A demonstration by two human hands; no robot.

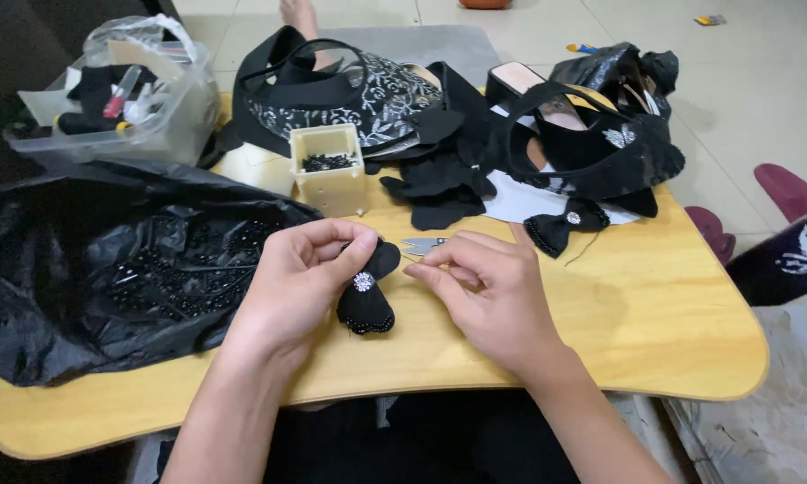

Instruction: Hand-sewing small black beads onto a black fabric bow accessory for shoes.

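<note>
Fabric, soft and light, makes up the black bow (368,300) with its small sparkly centre stone and beaded edge; it looks floppy and easy to crush, so a pinch at the knotted middle seems the safest hold. The left hand (309,269) is closed around its upper part, holding it just above the bench (619,332). The right hand (484,287) has its fingers pinched together beside the bow, near small snips (421,244); whether it grips a needle or thread I cannot tell. A cream square box (329,166) holds dark beads, a clear tub (121,103) holds tools, and a black bag (108,260) carries beads.
</note>
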